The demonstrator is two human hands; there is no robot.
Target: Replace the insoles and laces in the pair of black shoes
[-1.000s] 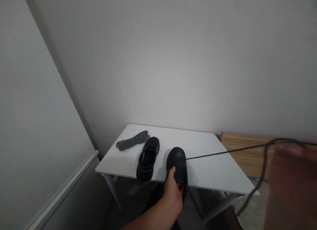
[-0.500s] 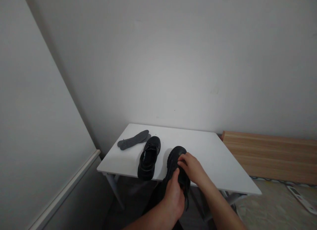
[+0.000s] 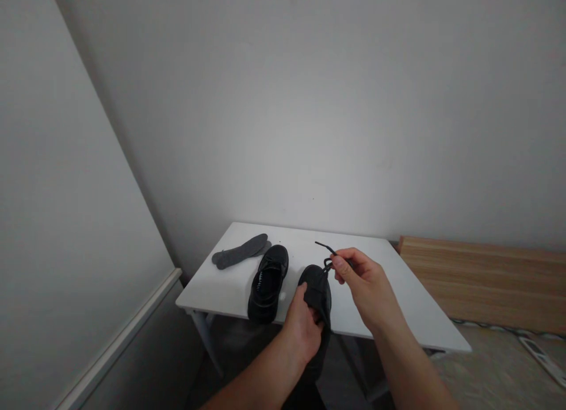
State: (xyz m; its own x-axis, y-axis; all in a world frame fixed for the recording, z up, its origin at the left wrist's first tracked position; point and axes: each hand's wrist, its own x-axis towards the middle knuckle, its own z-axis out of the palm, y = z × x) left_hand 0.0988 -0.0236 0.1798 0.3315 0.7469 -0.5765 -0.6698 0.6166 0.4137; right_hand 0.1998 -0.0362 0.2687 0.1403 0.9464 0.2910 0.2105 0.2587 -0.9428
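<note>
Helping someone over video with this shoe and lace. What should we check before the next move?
Left hand grips the black leather shoe: ok.
Right hand pinches the black lace: ok.
Lace end sticks out free past the fingers: ok.
Lace passes through an eyelet: cannot tell, too small and partly hidden.
Second shoe stands apart from the held one: ok.
Grey insoles lie off to the far left on the white table: ok.

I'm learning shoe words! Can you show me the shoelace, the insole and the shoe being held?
black shoelace (image 3: 325, 248), head view, on the free end above the fingers
gray insole (image 3: 241, 251), head view, on its middle
held black shoe (image 3: 315, 278), head view, on the toe
</note>
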